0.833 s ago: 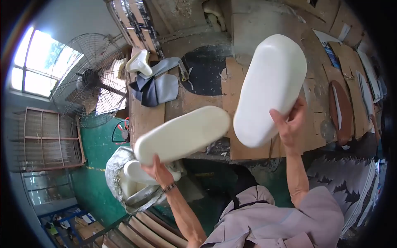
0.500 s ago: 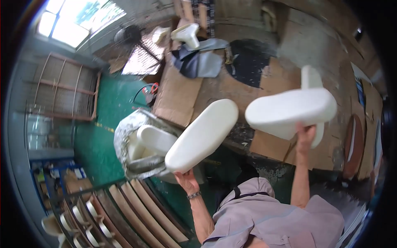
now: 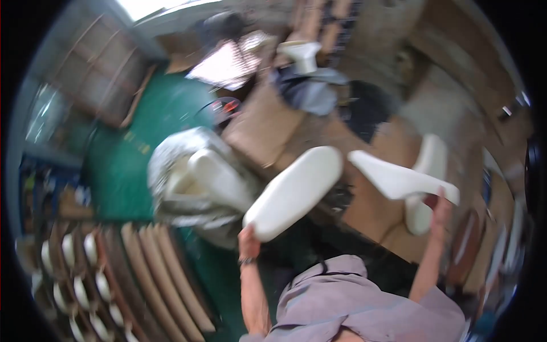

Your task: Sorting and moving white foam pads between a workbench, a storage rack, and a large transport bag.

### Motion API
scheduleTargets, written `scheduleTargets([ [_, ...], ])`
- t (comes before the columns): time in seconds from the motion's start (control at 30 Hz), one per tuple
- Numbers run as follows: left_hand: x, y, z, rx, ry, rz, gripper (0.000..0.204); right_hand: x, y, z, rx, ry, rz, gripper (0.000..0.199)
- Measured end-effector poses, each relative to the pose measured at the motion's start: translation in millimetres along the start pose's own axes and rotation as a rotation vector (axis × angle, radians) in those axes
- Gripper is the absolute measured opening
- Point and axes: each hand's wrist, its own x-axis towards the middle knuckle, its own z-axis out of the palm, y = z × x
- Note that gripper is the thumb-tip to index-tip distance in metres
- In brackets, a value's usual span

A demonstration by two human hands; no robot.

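Observation:
My left hand [image 3: 249,242] is closed on the lower end of a long white piece with rounded ends [image 3: 296,191], its broad smooth face showing. In my right hand [image 3: 441,208] is a second white piece [image 3: 393,178], gripped near its right end and seen edge-on, with a wedge-like bulge underneath. Both are held up over the front of the work table. Behind the second one, another pale long piece [image 3: 433,154] lies on the table, partly covered. Left of my left hand stands a grey-white sack [image 3: 199,139] with similar white pieces [image 3: 216,176] in it.
Cardboard [image 3: 265,122] covers part of the table. Grey cloth [image 3: 319,94] and a white T-shaped piece [image 3: 305,55] lie at its far side. At lower left a rack holds curved brown slats [image 3: 165,273] and white parts [image 3: 80,290]. Brown curved boards [image 3: 464,248] lean at right.
The right piece has turned from showing its broad face to edge-on and come lower. The left piece stays in my left hand. The whole view has swung, with some blur.

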Motion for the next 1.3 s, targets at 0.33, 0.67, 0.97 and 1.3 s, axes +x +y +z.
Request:
scheduleTargets([
  [0.33, -138, -25, -13, -0.433, 0.393, 0.324, 0.054, -111, -64, 133, -0.139, -0.584, -0.312, 0.040],
  [0.67, -389, -48, -95, -0.693, 1.159, 1.256, 0.064, -345, -94, 298, 0.129, -1.305, -0.202, 0.037],
  [0.97, -553, -36, -201, -0.644, 1.544, 1.592, 0.063, -618, -80, 325, 0.191, -1.771, -0.055, 0.035],
  [1.3, -645, -9, -386, -0.684, 1.391, 1.759, 0.065, -767, -61, 312, -0.120, -1.946, -0.273, 0.035],
])
